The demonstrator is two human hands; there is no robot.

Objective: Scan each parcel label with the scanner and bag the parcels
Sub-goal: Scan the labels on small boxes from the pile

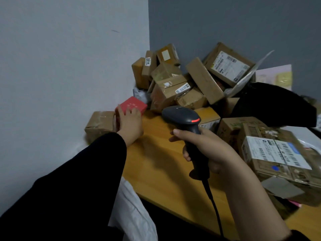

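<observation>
My left hand [129, 123] grips a small red box [133, 105] at the far left of the wooden table [161, 164], beside the wall. My right hand [206, 150] holds a black barcode scanner [184, 120] by its handle, head pointing left toward the red box, with a red strip lit on its top. A taped brown parcel [99, 125] lies just left of the red box. Several cardboard parcels [175, 82] are heaped in the corner. A labelled parcel [278, 157] lies at the right.
A black plastic bag [271, 105] lies among the boxes at the right. White plastic [135, 209] hangs at the table's near left edge. The scanner cable [215, 207] runs down toward me. Grey walls close off the left and back.
</observation>
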